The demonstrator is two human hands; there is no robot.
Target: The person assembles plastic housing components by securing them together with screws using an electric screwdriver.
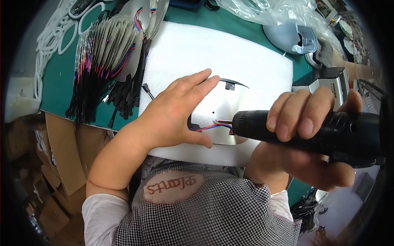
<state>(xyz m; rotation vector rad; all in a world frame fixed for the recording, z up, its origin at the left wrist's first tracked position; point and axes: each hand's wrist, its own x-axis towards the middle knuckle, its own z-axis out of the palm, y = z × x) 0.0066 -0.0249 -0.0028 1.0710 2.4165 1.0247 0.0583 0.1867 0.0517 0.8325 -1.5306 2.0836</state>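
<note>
A round silver metal plate lies in front of me on white foam, with a small black block near its far edge. My left hand spans the plate's left side, fingers at the far edge and thumb at the near one, holding it. My right hand is wrapped round a black electric screwdriver lying nearly level. Its thin bit points left, with the tip over the plate near a small dark hole. Red and blue wires run beside the bit; whether the tip touches a screw cannot be seen.
White foam sheet covers part of the green table. At the far left stands a row of similar plates with black-ended wires. A translucent blue-grey plastic shell and clear plastic bags lie at the far right.
</note>
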